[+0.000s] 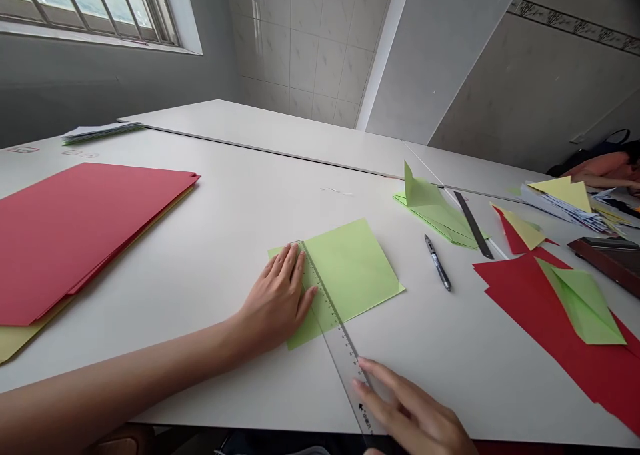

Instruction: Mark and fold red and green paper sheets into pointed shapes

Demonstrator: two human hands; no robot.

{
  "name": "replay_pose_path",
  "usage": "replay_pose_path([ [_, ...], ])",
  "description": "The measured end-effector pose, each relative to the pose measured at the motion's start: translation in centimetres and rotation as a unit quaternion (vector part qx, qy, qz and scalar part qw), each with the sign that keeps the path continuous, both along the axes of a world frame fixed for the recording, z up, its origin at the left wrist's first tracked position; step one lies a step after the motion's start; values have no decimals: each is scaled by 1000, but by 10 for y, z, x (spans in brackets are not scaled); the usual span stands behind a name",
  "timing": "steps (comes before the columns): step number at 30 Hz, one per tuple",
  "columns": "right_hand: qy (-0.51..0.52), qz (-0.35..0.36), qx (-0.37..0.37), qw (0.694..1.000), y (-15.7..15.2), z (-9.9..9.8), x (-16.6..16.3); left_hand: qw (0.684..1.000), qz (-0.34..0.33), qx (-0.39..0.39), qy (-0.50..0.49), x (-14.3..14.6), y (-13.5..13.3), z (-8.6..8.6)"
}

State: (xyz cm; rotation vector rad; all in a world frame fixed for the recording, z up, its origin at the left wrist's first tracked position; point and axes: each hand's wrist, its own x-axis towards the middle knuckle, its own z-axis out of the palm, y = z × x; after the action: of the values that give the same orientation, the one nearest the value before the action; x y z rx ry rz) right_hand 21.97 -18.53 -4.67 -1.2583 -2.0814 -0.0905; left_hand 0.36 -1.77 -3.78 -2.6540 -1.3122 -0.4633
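Lining up: by the look of it, squaring the ruler [335, 321] along a line on the green sheet [355, 265], ahead of any marking or creasing.
Right hand [410, 411]: nearest, at the close edge of the counter [240, 201]; open, fingers loosely spread, fingertips resting on the near end of the ruler, gripping nothing.
Ruler: clear plastic, flat, running from the near edge up and leftward across the left part of the sheet, far end at the sheet's far-left corner.
Left hand [277, 298]: open, palm down, fingers close together, pressing the left strip of the sheet, fingertips touching the ruler's left edge; nothing held.
Green sheet: flat, mid-counter, under ruler and left hand.
Next move calls for: firm, even pressure at both ends of the ruler against slipping; probably one hand freed for the pen.
Pen [438, 262]: lying untouched just right of the sheet, apart from both hands.
Farther off: folded green pile [435, 211] with a dark ruler [473, 233] beside it; red stack [75, 228] well to the left.
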Motion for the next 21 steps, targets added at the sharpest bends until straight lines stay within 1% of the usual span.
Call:
replay_pose_path([
  [1, 26, 0, -17, 1000, 6, 8, 5, 1000, 0, 0, -2, 0, 0, 0],
  [3, 68, -28, -55, 996, 29, 26, 19, 1000, 0, -1, -6, -1, 0, -1],
  [5, 81, -72, -83, 991, 63, 41, 36, 1000, -1, -2, -9, -2, 0, -2],
  [6, 95, -96, -87, 987, 83, 46, 44, 1000, -1, -2, -9, -2, 0, -2],
  [7, 118, -114, -106, 981, 104, 48, 52, 1000, -1, -2, -9, -2, 0, -2],
  [8, 154, -125, -140, 970, 125, 48, 58, 1000, -1, -1, -6, -2, 0, -2],
  [9, 206, -121, -192, 952, 145, 47, 63, 1000, 0, 0, -3, -2, 0, -2],
  [10, 265, -119, -247, 924, 162, 45, 66, 1000, 0, 2, 2, -3, 0, -2],
  [12, 295, -106, -294, 903, 189, 41, 66, 1000, -3, 7, 11, -3, -1, -2],
  [15, 310, -67, -334, 888, 206, 41, 56, 1000, -10, 23, 11, -4, -3, -2],
  [18, 312, -26, -357, 880, 203, 43, 45, 999, -15, 32, 3, -4, -4, -2],
  [21, 318, -18, -365, 875, 196, 42, 42, 999, -18, 33, -8, -4, -6, -1],
])
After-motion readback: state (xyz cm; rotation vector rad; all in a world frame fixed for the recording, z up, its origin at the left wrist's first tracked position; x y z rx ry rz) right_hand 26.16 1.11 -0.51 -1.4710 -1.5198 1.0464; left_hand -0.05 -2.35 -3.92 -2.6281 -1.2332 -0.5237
